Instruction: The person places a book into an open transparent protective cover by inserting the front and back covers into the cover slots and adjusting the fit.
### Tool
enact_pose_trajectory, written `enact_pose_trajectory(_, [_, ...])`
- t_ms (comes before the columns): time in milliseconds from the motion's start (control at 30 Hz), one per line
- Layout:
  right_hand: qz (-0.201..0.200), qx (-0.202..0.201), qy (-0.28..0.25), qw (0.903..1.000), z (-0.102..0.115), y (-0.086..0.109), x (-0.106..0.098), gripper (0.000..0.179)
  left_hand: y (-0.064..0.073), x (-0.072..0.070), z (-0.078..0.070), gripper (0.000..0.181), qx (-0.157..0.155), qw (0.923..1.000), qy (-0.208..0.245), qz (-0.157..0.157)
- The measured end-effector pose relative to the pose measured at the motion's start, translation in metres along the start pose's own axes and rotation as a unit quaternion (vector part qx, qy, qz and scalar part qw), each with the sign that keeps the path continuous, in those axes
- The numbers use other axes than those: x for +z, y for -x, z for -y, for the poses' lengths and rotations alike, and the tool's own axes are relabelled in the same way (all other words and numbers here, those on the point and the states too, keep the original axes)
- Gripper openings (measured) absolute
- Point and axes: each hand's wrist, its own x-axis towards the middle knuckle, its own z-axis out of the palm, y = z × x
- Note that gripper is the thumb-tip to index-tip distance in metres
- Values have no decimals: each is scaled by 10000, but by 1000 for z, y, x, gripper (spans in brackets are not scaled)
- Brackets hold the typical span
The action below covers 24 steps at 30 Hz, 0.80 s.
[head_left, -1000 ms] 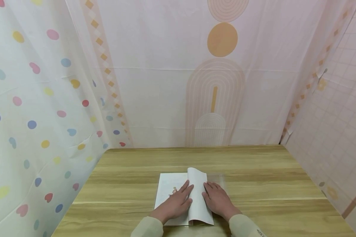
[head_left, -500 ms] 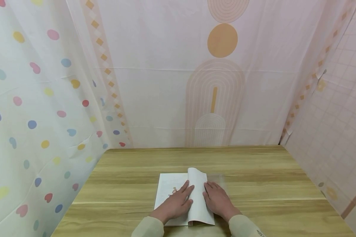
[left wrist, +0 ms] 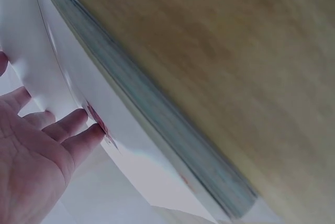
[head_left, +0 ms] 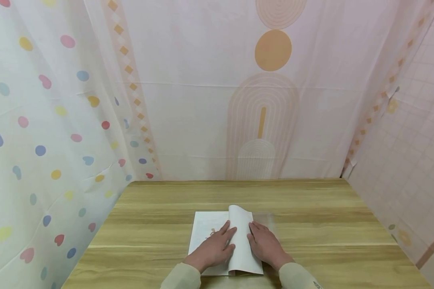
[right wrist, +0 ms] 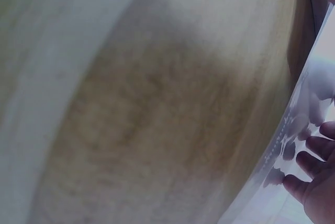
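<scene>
A thick book [head_left: 204,224] lies near the table's front edge, with a small printed figure on its white left page. A white leaf [head_left: 244,253] curves up and over along the middle of the book. My left hand [head_left: 217,245] rests on the left page with its fingers extended, fingertips at the leaf's left side. In the left wrist view the page block [left wrist: 152,98] shows its thick edge beside that hand [left wrist: 31,156]. My right hand [head_left: 268,244] touches the leaf's right edge with its fingertips, over a clear plastic sheet [head_left: 267,218]; its fingers are spread in the right wrist view.
The wood-grain table [head_left: 311,216] extends behind and to both sides of the book. A dotted curtain [head_left: 58,160] hangs at the left, a patterned one [head_left: 188,120] behind, and a checked one [head_left: 412,160] at the right.
Both hands stay in nearly the same place on the book. The near right corner of the white leaf has shifted slightly to the right.
</scene>
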Motion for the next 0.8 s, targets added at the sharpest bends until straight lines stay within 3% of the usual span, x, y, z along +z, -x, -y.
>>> enact_pose_trajectory(800, [112, 12, -101, 9999, -1, 0, 0, 45, -5, 3, -5, 55, 1, 9975, -694, -97])
